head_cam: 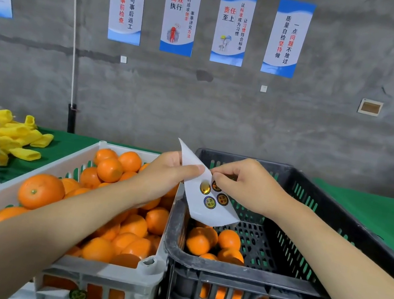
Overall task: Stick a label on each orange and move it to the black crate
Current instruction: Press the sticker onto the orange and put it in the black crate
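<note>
White crate [102, 274] heaped with oranges [41, 191], black crate [235, 273] few; left hand [169, 170], right hand [244, 186] pinch label sheet [204, 209].

**Layout: two crates, side by side**

We see the white slatted plastic crate [102, 274] left and the black slatted plastic crate [235, 270] right, touching, both on the green cloth-covered table [363, 206]. A heap of round orange fruits [109, 170] fills the left one. A few loose oranges [201, 241] lie in the right one's near-left corner. Our left hand [168, 173] and right hand [249, 187] pinch the white paper label sheet [206, 211] above the black crate's left rim. Yellow foam net sleeves [21, 135] lie behind, far left.
</note>
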